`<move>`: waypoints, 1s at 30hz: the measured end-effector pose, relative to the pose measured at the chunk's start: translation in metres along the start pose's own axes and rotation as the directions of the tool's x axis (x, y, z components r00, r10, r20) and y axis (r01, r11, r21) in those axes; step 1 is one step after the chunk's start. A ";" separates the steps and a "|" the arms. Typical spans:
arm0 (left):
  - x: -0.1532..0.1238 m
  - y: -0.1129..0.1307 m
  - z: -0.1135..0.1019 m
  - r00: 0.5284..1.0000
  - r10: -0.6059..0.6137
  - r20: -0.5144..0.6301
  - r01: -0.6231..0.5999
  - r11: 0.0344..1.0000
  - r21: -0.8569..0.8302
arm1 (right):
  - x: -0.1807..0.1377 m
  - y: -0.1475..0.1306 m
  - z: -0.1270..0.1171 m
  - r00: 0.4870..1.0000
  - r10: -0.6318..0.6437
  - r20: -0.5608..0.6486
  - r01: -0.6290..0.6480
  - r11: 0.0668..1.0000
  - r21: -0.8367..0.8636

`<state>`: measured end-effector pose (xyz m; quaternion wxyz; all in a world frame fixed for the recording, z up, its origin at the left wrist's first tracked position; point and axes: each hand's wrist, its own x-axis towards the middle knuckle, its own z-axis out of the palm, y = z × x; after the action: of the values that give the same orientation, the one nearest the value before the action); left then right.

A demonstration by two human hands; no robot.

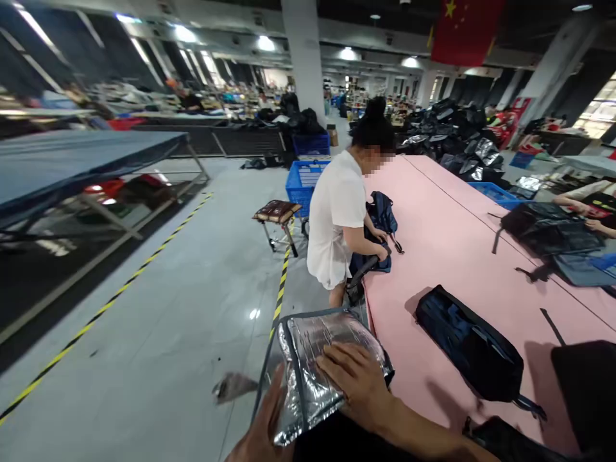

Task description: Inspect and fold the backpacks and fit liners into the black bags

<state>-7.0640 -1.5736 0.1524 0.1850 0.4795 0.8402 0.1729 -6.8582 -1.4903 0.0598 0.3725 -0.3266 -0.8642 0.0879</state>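
Note:
A silver foil-lined insulated bag (317, 340) with dark edging is right in front of me, beside the near left edge of the pink table. My left hand (267, 420) grips its left side, with part of the hand cut off by the frame's bottom. Flat on the shiny foil lies my right hand (353, 378), its fingers stretched out over the surface. To the right, a dark navy bag (466, 343) rests on the pink tabletop (433, 250).
A co-worker in a white top (337, 218) stands ahead at the table, handling a navy backpack (382, 212). Behind are a stool (276, 210) and a blue crate (302, 183). Black bags (548, 231) lie at the right. Striped tape marks the floor (178, 308).

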 end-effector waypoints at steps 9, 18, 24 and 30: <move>-0.026 0.021 -0.081 0.963 -0.078 -0.256 0.082 0.997 0.002 | 0.137 -0.008 -0.053 0.948 -0.314 0.043 0.306 0.942 0.137; -0.025 -0.052 -0.055 0.985 -0.172 0.010 0.170 0.963 -0.207 | 0.115 -0.014 0.026 0.813 -0.574 0.099 0.566 0.819 0.097; 0.010 -0.089 -0.056 0.978 -0.132 0.163 0.185 0.912 -0.366 | 0.108 -0.020 0.049 0.850 -0.508 0.138 0.495 0.861 0.119; 0.082 -0.124 -0.071 0.932 -0.018 0.361 0.201 0.856 -0.476 | 0.188 -0.029 0.108 0.820 -0.566 0.090 0.556 0.823 0.112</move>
<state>-7.2285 -1.5701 0.1445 0.4574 0.3874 0.7463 0.2893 -7.0436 -1.3844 0.1049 0.3423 -0.0365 -0.9384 0.0288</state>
